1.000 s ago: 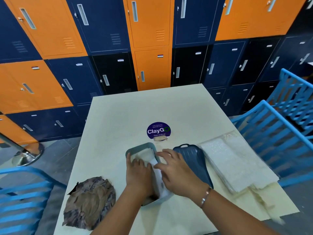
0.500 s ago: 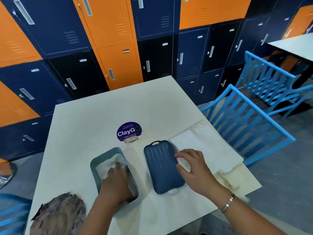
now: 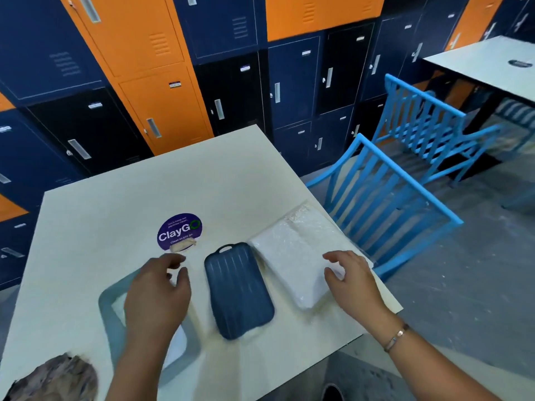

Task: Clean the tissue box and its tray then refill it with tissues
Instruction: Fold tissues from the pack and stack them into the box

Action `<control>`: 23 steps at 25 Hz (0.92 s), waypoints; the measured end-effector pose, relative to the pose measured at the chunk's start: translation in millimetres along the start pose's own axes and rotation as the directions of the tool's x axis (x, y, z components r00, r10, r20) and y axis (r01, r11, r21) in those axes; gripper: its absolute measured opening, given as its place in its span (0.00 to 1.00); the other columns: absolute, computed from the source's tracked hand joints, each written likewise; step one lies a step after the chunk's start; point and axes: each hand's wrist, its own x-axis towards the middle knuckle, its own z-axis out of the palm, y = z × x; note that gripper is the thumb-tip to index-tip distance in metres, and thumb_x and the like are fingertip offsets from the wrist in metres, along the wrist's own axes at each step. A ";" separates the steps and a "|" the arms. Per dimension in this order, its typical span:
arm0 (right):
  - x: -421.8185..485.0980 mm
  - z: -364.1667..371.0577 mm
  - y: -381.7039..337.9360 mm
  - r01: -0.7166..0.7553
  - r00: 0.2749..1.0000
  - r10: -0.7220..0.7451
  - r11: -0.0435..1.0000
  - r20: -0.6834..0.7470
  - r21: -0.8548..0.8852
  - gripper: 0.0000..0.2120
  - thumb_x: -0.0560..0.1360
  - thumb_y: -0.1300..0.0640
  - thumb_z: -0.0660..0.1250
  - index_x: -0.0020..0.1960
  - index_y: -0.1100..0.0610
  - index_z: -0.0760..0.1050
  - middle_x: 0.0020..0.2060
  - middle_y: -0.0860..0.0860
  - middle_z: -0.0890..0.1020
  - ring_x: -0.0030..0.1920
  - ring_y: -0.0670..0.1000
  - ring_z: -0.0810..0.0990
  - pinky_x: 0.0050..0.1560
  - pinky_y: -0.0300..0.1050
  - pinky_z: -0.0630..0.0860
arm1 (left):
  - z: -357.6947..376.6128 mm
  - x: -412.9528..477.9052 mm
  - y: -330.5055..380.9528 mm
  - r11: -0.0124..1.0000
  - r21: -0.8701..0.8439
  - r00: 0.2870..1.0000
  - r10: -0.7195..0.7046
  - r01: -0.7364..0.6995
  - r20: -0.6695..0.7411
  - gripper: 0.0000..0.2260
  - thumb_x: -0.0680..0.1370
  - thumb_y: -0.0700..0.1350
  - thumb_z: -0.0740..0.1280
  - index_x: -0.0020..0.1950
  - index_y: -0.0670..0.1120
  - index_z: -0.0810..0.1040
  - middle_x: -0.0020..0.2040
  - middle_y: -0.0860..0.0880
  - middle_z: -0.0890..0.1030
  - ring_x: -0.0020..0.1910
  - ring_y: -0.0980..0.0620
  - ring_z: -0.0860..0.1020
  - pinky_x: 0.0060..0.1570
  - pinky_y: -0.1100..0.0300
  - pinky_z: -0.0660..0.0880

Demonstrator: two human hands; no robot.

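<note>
The pale teal tissue box (image 3: 107,306) lies open-side up near the table's front left, with white tissues inside. My left hand (image 3: 157,296) hovers over it, fingers loosely spread, holding nothing. A dark blue ribbed tray (image 3: 238,289) lies face down in the middle. To its right sits a plastic-wrapped pack of white tissues (image 3: 292,256). My right hand (image 3: 351,280), fingers relaxed, is over the pack's near right corner; contact with it is unclear.
A crumpled brown cloth (image 3: 55,379) lies at the table's front left corner. A purple round sticker (image 3: 179,232) sits behind the box. Blue slatted chairs (image 3: 385,198) stand to the right of the cream table (image 3: 130,198). Lockers line the back wall.
My left hand has lifted off the tissues in the box. My right hand moved right, from beside the tray to the tissue pack. The view has swung rightward.
</note>
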 end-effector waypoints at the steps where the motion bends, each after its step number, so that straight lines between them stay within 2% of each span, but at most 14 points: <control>1: 3.1 -5.0 8.2 -0.040 0.998 0.040 0.999 -0.041 0.008 0.12 0.79 0.57 0.67 0.62 0.47 0.77 0.56 0.43 0.77 0.60 0.47 0.72 0.56 0.39 0.70 | 13.9 -2.3 13.1 0.997 -0.072 0.999 0.023 -0.019 0.048 0.08 0.78 0.42 0.71 0.54 0.54 0.81 0.50 0.54 0.82 0.45 0.51 0.80 0.46 0.53 0.76; 4: 10.0 -16.0 29.2 -0.167 0.966 0.186 0.979 -0.177 0.113 0.13 0.76 0.61 0.70 0.59 0.51 0.79 0.53 0.50 0.78 0.53 0.53 0.76 0.51 0.45 0.73 | 68.6 -16.8 48.9 0.973 -0.178 0.956 0.185 -0.146 0.228 0.10 0.78 0.44 0.72 0.59 0.52 0.81 0.52 0.58 0.81 0.54 0.51 0.80 0.53 0.55 0.75; 6: 13.4 -21.1 39.1 -0.255 0.915 0.314 0.937 -0.255 0.239 0.14 0.75 0.62 0.71 0.58 0.51 0.78 0.52 0.52 0.77 0.49 0.55 0.77 0.49 0.46 0.72 | 110.1 -35.6 76.0 0.948 -0.188 0.911 0.302 -0.257 0.281 0.17 0.78 0.47 0.71 0.66 0.51 0.78 0.60 0.54 0.78 0.63 0.51 0.75 0.60 0.61 0.69; 7: 14.9 -25.2 43.6 -0.294 0.883 0.387 0.897 -0.265 0.328 0.14 0.74 0.63 0.71 0.58 0.51 0.77 0.52 0.52 0.76 0.49 0.56 0.77 0.49 0.47 0.72 | 132.0 -46.5 91.0 0.935 -0.177 0.888 0.348 -0.306 0.300 0.20 0.78 0.50 0.70 0.70 0.52 0.75 0.65 0.52 0.75 0.67 0.51 0.72 0.64 0.60 0.67; 10: 12.8 -29.8 44.7 -0.365 0.811 0.547 0.751 -0.208 0.551 0.16 0.74 0.63 0.71 0.60 0.52 0.74 0.52 0.53 0.75 0.50 0.55 0.77 0.48 0.48 0.74 | 181.4 -63.7 129.2 0.926 -0.063 0.864 0.371 -0.373 0.340 0.24 0.79 0.54 0.65 0.75 0.55 0.69 0.76 0.50 0.67 0.74 0.48 0.64 0.73 0.50 0.63; 13: 1.2 -32.2 43.1 -0.372 0.816 0.541 0.761 -0.203 0.532 0.21 0.74 0.62 0.72 0.62 0.51 0.70 0.51 0.51 0.73 0.50 0.53 0.76 0.50 0.50 0.74 | 214.2 -48.4 149.0 0.945 0.041 0.907 0.299 -0.325 0.296 0.25 0.80 0.58 0.59 0.77 0.53 0.68 0.79 0.46 0.65 0.77 0.43 0.62 0.78 0.43 0.56; 14: -1.4 -32.0 42.9 -0.406 0.803 0.577 0.712 -0.148 0.572 0.22 0.74 0.62 0.72 0.64 0.51 0.69 0.50 0.51 0.74 0.49 0.54 0.76 0.52 0.54 0.77 | 222.1 -40.9 148.2 0.955 0.077 0.924 0.255 -0.287 0.283 0.27 0.80 0.60 0.55 0.78 0.53 0.67 0.80 0.45 0.63 0.78 0.42 0.60 0.79 0.42 0.53; 16: -4.1 -33.3 43.2 -0.503 0.743 0.668 0.517 0.041 0.693 0.21 0.75 0.62 0.69 0.65 0.52 0.67 0.46 0.52 0.76 0.44 0.54 0.78 0.54 0.57 0.79 | 235.8 -35.3 142.1 0.955 0.166 0.931 0.187 -0.248 0.313 0.31 0.80 0.65 0.45 0.82 0.55 0.60 0.83 0.44 0.56 0.82 0.41 0.52 0.80 0.41 0.44; 18: -4.4 -31.8 42.7 -0.584 0.688 0.697 0.367 0.202 0.724 0.17 0.76 0.63 0.68 0.62 0.54 0.68 0.37 0.52 0.76 0.37 0.52 0.75 0.49 0.54 0.78 | 244.5 -39.0 133.7 0.933 0.237 0.914 0.171 -0.270 0.368 0.35 0.79 0.68 0.37 0.84 0.57 0.51 0.85 0.46 0.48 0.83 0.43 0.44 0.80 0.41 0.38; 21: 1.2 -30.5 42.3 -0.597 0.690 0.657 0.283 0.302 0.750 0.10 0.75 0.65 0.67 0.54 0.58 0.74 0.32 0.54 0.72 0.33 0.50 0.69 0.39 0.47 0.72 | 248.3 -40.4 129.6 0.940 0.214 0.918 0.180 -0.266 0.354 0.36 0.78 0.70 0.33 0.84 0.57 0.47 0.85 0.48 0.48 0.83 0.46 0.43 0.80 0.43 0.36; 23: 8.2 -32.1 42.9 -0.592 0.682 0.656 0.233 0.325 0.772 0.04 0.75 0.67 0.67 0.50 0.63 0.77 0.35 0.56 0.76 0.34 0.51 0.72 0.38 0.45 0.71 | 247.7 -41.0 129.3 0.946 0.196 0.926 0.185 -0.259 0.330 0.36 0.79 0.69 0.34 0.84 0.56 0.48 0.85 0.49 0.49 0.83 0.47 0.44 0.80 0.44 0.38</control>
